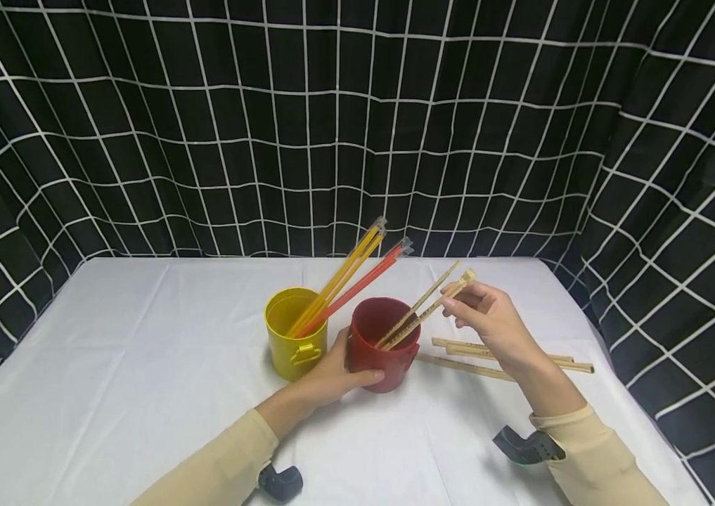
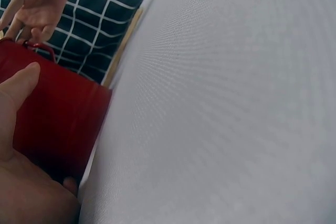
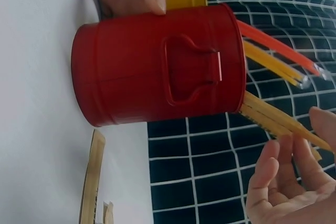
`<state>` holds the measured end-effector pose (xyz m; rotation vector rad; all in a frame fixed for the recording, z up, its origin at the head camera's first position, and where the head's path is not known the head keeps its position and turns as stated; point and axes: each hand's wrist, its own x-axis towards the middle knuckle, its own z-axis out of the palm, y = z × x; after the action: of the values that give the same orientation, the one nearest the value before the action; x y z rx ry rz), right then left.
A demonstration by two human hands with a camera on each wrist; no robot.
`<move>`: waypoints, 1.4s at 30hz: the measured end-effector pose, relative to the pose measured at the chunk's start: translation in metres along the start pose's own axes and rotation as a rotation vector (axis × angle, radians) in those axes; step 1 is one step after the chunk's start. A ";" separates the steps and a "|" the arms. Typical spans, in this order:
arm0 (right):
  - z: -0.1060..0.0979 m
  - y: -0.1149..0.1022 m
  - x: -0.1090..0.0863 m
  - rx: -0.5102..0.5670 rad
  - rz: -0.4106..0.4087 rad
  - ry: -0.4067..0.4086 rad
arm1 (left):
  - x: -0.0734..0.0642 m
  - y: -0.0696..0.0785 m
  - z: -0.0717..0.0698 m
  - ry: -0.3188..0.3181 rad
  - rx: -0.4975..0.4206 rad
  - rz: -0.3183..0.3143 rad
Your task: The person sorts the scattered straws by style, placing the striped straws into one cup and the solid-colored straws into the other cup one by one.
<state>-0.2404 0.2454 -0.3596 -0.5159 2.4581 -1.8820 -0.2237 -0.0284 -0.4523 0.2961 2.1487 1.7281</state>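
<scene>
A small red bucket (image 1: 395, 367) stands on the white table, and my left hand (image 1: 330, 376) grips its left side, the thumb across the front. Wooden chopsticks (image 1: 412, 325) with printed marks lean out of it to the upper right. Above the rim, my right hand (image 1: 498, 322) pinches the upper end of one pair between thumb and fingertips; their lower ends are inside the bucket. In the right wrist view the thumb and fingers meet at the chopsticks (image 3: 268, 115) just beyond the rim.
Left of the red bucket stands a yellow bucket (image 1: 282, 351) holding yellow sticks (image 1: 341, 275) and orange-red sticks (image 1: 357, 287) with clear wrapping at their tips. Several more wooden chopsticks (image 1: 559, 362) lie on the table (image 1: 161, 393) beneath my right hand. A black gridded curtain (image 1: 306, 126) surrounds the table.
</scene>
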 end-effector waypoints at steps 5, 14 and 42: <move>-0.003 0.000 -0.001 0.000 0.006 0.011 | -0.001 -0.001 0.001 0.000 -0.002 0.001; -0.013 -0.003 0.002 -0.035 -0.014 -0.022 | -0.001 0.001 0.000 0.003 0.002 -0.009; -0.054 0.043 0.013 -0.370 0.136 -0.172 | 0.000 0.001 0.001 0.010 0.009 -0.022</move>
<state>-0.2748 0.3027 -0.3823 -0.4768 2.6526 -1.2810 -0.2232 -0.0277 -0.4515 0.2662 2.1590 1.7122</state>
